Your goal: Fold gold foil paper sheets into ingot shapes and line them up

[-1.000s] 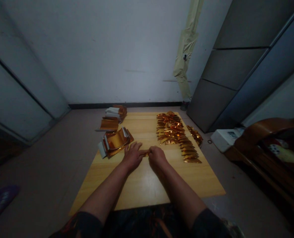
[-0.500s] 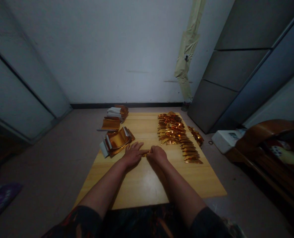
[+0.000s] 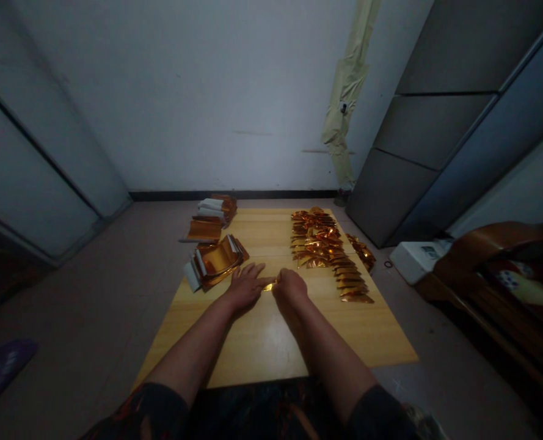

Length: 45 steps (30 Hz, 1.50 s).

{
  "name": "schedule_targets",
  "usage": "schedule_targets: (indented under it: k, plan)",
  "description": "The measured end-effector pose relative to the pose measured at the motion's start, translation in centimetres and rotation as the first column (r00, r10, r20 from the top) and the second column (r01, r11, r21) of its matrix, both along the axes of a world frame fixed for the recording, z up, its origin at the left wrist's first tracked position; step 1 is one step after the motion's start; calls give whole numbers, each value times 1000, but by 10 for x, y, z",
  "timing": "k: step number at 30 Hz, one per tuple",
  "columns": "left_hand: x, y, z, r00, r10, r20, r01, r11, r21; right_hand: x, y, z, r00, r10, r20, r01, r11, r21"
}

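Note:
A small strip of shiny gold foil paper (image 3: 268,287) lies on the wooden table (image 3: 271,342) between my hands, mostly covered by them. My left hand (image 3: 246,286) rests flat with its fingers spread, the index finger pressing the foil's left part. Curled closed, my right hand (image 3: 291,286) pinches the foil's right end. Just beyond my left hand sits a bent stack of gold foil sheets (image 3: 218,260) with pale backs. Rows of folded gold foil pieces (image 3: 317,238) overlap one another on the table's right side.
More foil sheets (image 3: 206,230) lie at the table's far left corner. Past the right edge is another heap of gold foil pieces (image 3: 361,250). A grey fridge (image 3: 399,165), a white box (image 3: 415,260) and a wooden bench (image 3: 463,275) stand to the right.
The gold foil between my hands shows a little more brightly and plainly. Both hands have stayed almost in place; the right one has shifted very slightly.

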State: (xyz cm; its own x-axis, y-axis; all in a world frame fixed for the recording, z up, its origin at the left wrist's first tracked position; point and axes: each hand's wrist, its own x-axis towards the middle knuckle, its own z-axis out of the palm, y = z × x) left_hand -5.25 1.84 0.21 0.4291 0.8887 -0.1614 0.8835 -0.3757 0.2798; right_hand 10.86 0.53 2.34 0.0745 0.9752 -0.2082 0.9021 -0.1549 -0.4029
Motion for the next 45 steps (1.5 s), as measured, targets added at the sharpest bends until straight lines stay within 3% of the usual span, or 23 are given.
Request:
schedule_targets:
  k: [10, 23, 28, 32, 36, 41, 45]
  plan:
    - [-4, 4, -10, 1000, -14, 10, 14, 999, 29, 22, 6, -21, 972, -64, -227, 77, 996, 50]
    - [-1, 3, -6, 1000, -2, 9, 2, 1000, 10, 44, 5, -22, 966, -116, -229, 140, 986, 91]
    - [-1, 3, -8, 1000, -11, 19, 11, 1000, 16, 37, 14, -15, 942, 14, -336, 62, 975, 214]
    - [-1, 2, -8, 999, -6, 50, 4, 999, 33, 21, 16, -14, 917, 98, -386, -39, 987, 159]
    - [-2, -3, -11, 989, 3, 147, -22, 991, 131, 17, 16, -13, 948, 100, -303, -77, 993, 88]
    - [-6, -16, -16, 959, -42, 281, -69, 926, 371, 19, 24, -7, 965, 139, -223, -139, 990, 17]
    - [-11, -28, -18, 962, -121, 247, -2, 895, 446, 13, 31, -2, 978, 153, -145, -160, 987, -36]
